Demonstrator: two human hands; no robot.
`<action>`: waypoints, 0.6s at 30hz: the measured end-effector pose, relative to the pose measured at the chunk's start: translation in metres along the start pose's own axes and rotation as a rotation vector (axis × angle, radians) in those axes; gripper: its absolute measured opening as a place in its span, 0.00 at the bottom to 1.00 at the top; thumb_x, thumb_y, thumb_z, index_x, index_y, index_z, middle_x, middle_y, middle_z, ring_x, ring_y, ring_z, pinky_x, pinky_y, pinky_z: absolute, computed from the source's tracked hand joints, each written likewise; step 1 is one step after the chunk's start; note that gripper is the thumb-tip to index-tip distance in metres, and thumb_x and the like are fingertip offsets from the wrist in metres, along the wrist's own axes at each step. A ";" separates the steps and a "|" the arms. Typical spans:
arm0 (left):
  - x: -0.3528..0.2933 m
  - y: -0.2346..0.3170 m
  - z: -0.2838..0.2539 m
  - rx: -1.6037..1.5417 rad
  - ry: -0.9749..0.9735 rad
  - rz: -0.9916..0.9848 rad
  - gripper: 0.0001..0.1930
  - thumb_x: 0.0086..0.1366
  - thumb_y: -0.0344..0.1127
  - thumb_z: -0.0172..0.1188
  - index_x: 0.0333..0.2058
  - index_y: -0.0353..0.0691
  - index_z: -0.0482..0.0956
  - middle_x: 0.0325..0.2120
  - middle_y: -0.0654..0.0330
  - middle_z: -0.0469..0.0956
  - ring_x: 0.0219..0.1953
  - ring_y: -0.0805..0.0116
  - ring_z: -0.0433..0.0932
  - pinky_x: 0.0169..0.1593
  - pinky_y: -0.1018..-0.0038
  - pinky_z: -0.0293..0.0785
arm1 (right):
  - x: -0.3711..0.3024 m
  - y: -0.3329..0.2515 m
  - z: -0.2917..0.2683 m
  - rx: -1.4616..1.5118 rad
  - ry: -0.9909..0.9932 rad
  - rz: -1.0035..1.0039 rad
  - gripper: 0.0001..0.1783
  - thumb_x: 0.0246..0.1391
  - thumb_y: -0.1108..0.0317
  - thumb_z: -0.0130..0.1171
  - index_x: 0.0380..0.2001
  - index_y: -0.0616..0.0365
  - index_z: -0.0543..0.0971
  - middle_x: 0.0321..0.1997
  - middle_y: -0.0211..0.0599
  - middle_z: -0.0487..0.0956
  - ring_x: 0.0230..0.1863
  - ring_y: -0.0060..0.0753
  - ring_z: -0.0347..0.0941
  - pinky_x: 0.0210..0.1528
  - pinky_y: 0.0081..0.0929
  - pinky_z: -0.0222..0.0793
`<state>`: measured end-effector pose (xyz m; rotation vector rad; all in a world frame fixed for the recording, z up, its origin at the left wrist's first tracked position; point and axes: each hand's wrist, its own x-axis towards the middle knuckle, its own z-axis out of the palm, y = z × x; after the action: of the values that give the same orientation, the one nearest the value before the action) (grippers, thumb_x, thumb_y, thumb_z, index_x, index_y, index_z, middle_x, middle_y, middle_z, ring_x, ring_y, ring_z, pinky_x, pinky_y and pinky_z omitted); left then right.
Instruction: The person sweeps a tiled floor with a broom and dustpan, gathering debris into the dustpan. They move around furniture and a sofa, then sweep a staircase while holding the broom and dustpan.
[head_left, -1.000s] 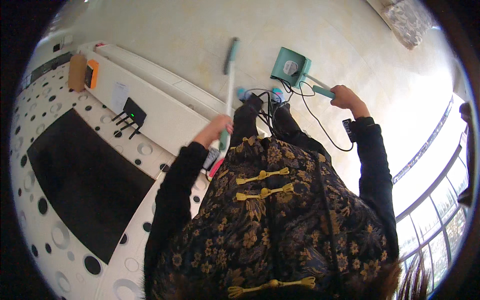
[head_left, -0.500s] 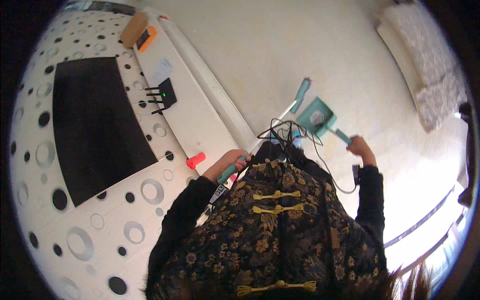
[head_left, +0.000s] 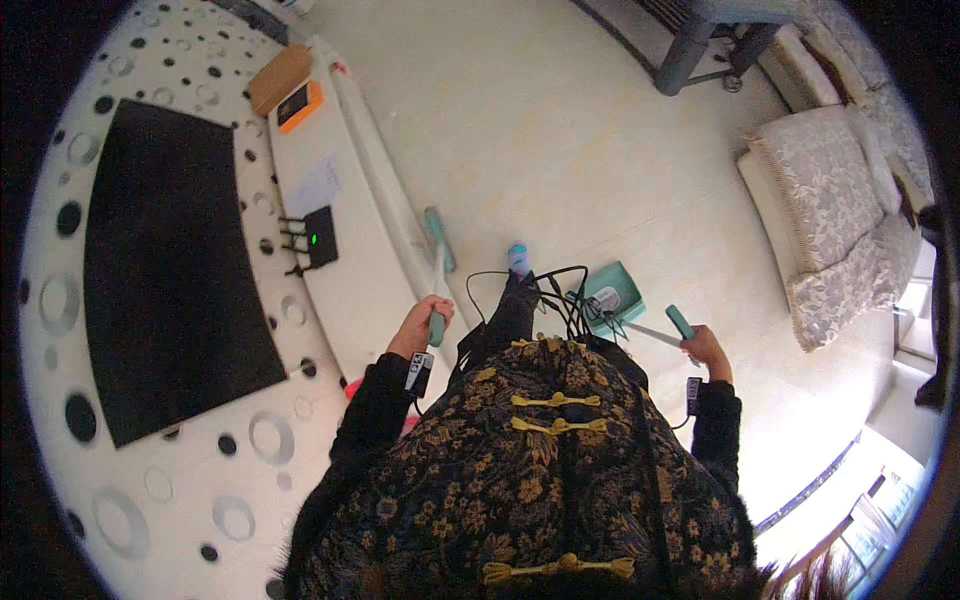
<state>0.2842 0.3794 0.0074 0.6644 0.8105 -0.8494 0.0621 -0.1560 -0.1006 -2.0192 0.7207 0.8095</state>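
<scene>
My left hand [head_left: 426,322] is closed around the green grip of a broom [head_left: 439,268]. The broom's pale stick leads forward to a green head on the floor, close along the base of the white cabinet. In my right hand [head_left: 708,350] is the long handle of a green dustpan [head_left: 628,283], with fingers wrapped round it. The pan hangs low in front of me, right of my foot. Something pale and greyish shows inside it; I cannot make out what. Black cables [head_left: 563,290] dangle before my body and partly cover the pan.
Along the left runs a low white cabinet [head_left: 345,268] with a black router [head_left: 320,238], an orange-and-black box [head_left: 299,107] and a cardboard box [head_left: 282,78]. A sofa with a patterned cover [head_left: 825,190] stands at the right. A dark-legged piece of furniture [head_left: 685,50] is at the far right.
The broom head has swung left, away from the dustpan and toward the cabinet. The dustpan has come nearer my body. A blue-covered foot now shows farther forward, and the view has shifted.
</scene>
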 end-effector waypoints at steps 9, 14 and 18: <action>0.161 0.120 0.076 1.014 -0.618 0.466 0.06 0.59 0.23 0.50 0.32 0.43 0.65 0.28 0.61 0.66 0.32 0.70 0.66 0.41 0.73 0.64 | 0.029 -0.104 -0.049 0.283 0.070 0.231 0.11 0.36 0.65 0.58 0.19 0.65 0.75 0.14 0.36 0.74 0.15 0.27 0.69 0.20 0.28 0.65; 0.218 0.174 0.146 0.733 -0.868 0.284 0.07 0.62 0.25 0.47 0.36 0.46 0.65 0.29 0.63 0.64 0.31 0.71 0.65 0.39 0.75 0.65 | 0.066 -0.163 -0.101 0.533 0.225 0.236 0.07 0.38 0.71 0.55 0.18 0.65 0.72 0.14 0.35 0.71 0.14 0.28 0.67 0.17 0.27 0.63; 0.238 0.208 0.176 -0.497 -0.587 -0.401 0.03 0.66 0.32 0.41 0.35 0.41 0.63 0.23 0.64 0.62 0.22 0.75 0.63 0.30 0.81 0.66 | 0.113 -0.188 -0.138 0.648 0.237 0.220 0.05 0.39 0.73 0.51 0.18 0.63 0.71 0.14 0.35 0.70 0.14 0.29 0.66 0.16 0.27 0.63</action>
<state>0.6179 0.2556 -0.0581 -0.1998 0.5821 -1.0800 0.3082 -0.2014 -0.0328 -1.4691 1.1825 0.3790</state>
